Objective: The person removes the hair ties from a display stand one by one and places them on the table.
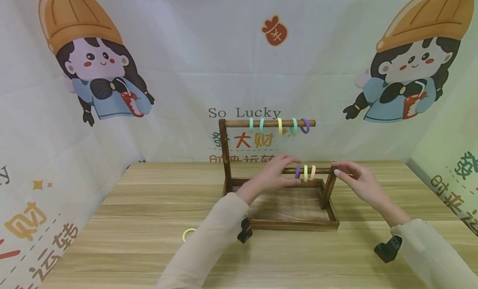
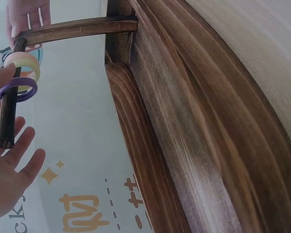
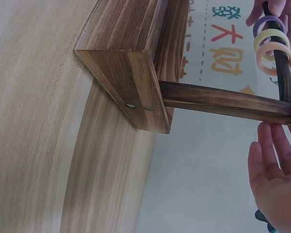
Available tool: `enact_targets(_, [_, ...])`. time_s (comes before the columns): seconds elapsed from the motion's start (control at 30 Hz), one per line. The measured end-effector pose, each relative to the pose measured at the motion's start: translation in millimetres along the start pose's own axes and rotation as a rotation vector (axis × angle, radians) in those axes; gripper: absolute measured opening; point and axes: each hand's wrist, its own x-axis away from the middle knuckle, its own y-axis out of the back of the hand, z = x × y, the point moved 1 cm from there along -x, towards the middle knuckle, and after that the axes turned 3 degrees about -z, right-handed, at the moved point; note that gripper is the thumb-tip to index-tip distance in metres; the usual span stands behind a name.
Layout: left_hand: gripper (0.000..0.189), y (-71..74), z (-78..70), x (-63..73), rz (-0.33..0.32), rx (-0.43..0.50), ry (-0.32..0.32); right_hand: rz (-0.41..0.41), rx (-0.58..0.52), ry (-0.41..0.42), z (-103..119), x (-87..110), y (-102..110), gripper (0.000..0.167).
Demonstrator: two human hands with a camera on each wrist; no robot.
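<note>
A dark wooden rack (image 1: 291, 226) with two bars and a tray base stands on the table. On its lower bar hang a purple ring (image 1: 297, 172), a yellow ring (image 1: 306, 173) and a peach ring (image 1: 313, 173). My left hand (image 1: 274, 172) is around the purple ring, thumb below it and forefinger above; the other fingers (image 2: 21, 145) spread loosely in the left wrist view. With thumb and fingers my right hand (image 1: 360, 181) pinches the top of the short post (image 3: 228, 103), where the lower bar ends.
Several green, yellow and purple rings hang on the upper bar (image 1: 239, 123). A loose yellow ring (image 1: 188, 234) lies on the wood-grain table (image 1: 149, 206), partly hidden by the left sleeve (image 1: 209, 239). A printed cloth (image 1: 186, 52) hangs behind.
</note>
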Motion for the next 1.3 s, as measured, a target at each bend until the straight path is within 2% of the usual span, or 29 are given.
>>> enact_targets(0.63, [0.052,-5.9,3.9,1.3,0.007,-0.005,0.041,-0.003,0.001,0.014,0.7,1.2,-0.2,0.034])
enact_targets(1.3, [0.049,-3.4,6.5,4.6,-0.049,0.027,0.042,0.003,-0.002,-0.002,2.3,0.9,0.0,0.036])
